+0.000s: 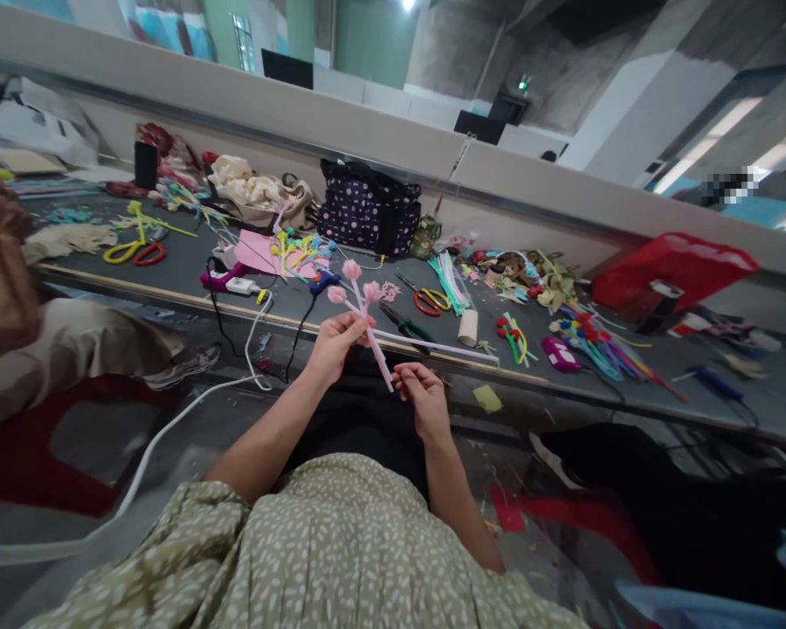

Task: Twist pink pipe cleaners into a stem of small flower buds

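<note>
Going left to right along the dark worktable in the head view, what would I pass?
Yellow and red scissors → pink paper sheet → dark polka-dot bag → red-and-yellow-handled scissors → cardboard tube → magenta tool → red plastic bag.

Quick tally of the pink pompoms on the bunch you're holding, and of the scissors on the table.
Pink pompoms on the stems, held by left hand and right hand: 3
Scissors on the table: 2
Total: 5

Open air above the lap; ahead, pliers point(406, 328), scissors point(430, 300) and tape roll point(467, 328) crowd the table point(661, 367).
</note>
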{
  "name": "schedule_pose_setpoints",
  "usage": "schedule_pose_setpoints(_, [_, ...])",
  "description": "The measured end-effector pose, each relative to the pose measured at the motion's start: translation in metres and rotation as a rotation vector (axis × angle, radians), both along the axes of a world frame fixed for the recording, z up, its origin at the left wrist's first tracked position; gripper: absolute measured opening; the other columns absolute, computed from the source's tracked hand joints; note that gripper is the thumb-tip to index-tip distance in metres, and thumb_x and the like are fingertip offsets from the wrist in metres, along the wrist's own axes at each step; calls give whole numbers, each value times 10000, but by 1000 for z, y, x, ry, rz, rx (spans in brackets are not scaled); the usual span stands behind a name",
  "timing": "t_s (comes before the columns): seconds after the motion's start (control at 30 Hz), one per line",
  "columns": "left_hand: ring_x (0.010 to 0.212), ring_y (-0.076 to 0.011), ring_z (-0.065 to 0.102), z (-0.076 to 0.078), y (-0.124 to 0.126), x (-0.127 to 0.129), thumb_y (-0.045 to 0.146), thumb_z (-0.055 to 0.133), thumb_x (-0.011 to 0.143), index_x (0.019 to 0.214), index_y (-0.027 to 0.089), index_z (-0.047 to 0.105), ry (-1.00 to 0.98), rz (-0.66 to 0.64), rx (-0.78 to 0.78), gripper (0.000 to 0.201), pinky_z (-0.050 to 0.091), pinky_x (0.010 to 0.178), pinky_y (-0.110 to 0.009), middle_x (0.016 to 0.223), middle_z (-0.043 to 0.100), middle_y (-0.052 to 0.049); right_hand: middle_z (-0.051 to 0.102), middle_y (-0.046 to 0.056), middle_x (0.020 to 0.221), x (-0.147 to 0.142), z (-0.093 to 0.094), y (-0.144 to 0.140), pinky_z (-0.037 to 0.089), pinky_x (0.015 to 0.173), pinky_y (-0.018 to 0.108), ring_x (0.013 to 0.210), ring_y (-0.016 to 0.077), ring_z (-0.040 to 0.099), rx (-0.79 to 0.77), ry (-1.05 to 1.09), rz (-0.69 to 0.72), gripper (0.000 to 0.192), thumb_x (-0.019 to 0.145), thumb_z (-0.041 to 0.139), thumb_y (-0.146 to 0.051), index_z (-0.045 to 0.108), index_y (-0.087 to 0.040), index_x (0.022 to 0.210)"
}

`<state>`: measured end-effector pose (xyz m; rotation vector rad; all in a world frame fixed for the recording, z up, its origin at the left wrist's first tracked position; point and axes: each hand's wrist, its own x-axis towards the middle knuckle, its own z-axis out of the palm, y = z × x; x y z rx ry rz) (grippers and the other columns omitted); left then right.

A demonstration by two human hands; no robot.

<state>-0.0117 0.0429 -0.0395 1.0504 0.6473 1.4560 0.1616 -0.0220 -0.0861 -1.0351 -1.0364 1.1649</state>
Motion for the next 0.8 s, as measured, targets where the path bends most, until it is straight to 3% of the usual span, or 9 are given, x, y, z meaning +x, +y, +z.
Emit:
schedule_pose_setpoints(0.23, [518,-88,532,-3,-1,1,424,743,721,791,131,724,87,-42,36,302,441,520,-191,584,605,-18,694,35,795,-10,4,0,384,489,188,645,106,559,31,-18,18,262,808,641,-413,718,-175,888])
schedule_pose_setpoints(0.37, [543,-91,553,-3,-3,2,420,734,731,807,128,724,121,-74,36,301,454,552,-194,617,624,-25,700,30,821,-15,7,-2,364,469,187,560,72,497,56,-27,57,254,797,663,-396,711,-178,919])
schedule_pose_setpoints(0.5, [548,-87,559,-2,-6,5,432,750,706,824,123,727,146,-100,5,332,457,550,-193,649,642,-26,707,17,725,-20,8,-5,296,421,189,456,49,407,39,-31,112,239,777,690,-383,681,-180,903])
schedule_pose_setpoints(0.8, [630,-121,618,-7,-7,9,407,804,636,905,118,732,185,-220,-26,401,500,605,-229,739,702,-55,695,10,697,-25,4,-4,303,401,187,439,51,419,23,-10,58,249,754,705,-401,654,-185,867])
